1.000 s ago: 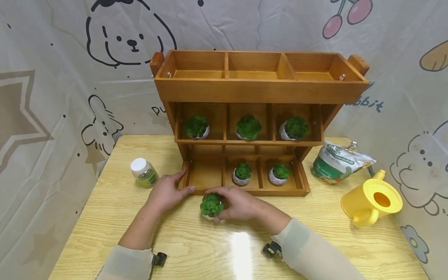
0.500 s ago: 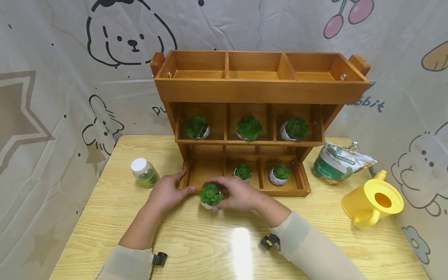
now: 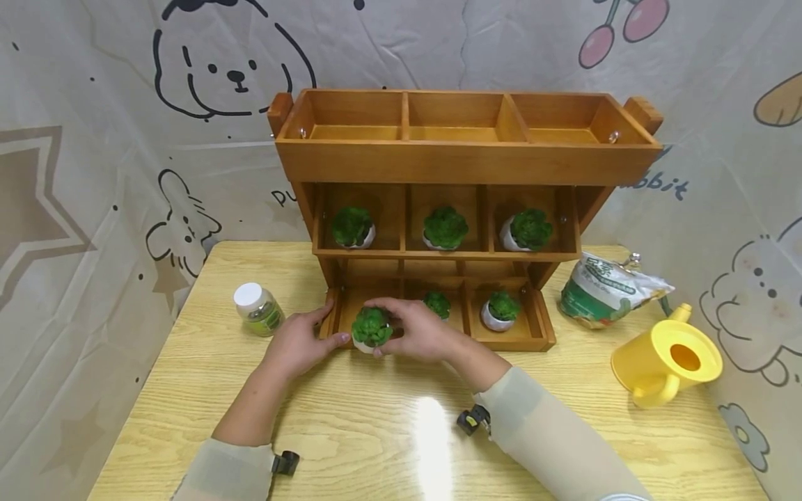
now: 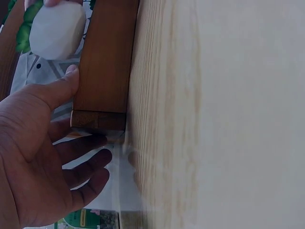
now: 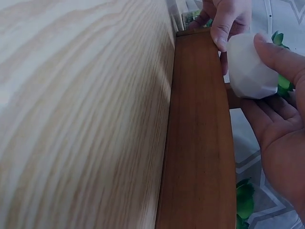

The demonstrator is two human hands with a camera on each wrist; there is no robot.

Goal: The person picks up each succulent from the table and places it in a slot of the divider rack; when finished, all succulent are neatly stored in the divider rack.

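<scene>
My right hand (image 3: 421, 331) grips a small potted succulent (image 3: 372, 327), green leaves over a white faceted pot. In the head view the plant overlaps the front board of the bottom tier's left compartment. The right wrist view shows the white pot (image 5: 250, 67) between thumb and fingers, above the board's top edge. At the left front corner of the brown wooden plant stand (image 3: 514, 343) rests my left hand (image 3: 301, 343). Its thumb lies by the front board and its other fingers are loosely bent along the end, as the left wrist view of that hand (image 4: 52, 157) shows.
Two similar succulents, a middle one (image 3: 437, 304) partly hidden and a right one (image 3: 501, 311), sit in the bottom tier. Three more (image 3: 445, 227) fill the middle tier. A white-lidded jar (image 3: 258, 308) stands left; a green-white bag (image 3: 608, 289) and yellow watering can (image 3: 664, 362) are right.
My right hand has carried the succulent away from me, from in front of the stand to over its bottom front board. The left hand has stayed at the corner.
</scene>
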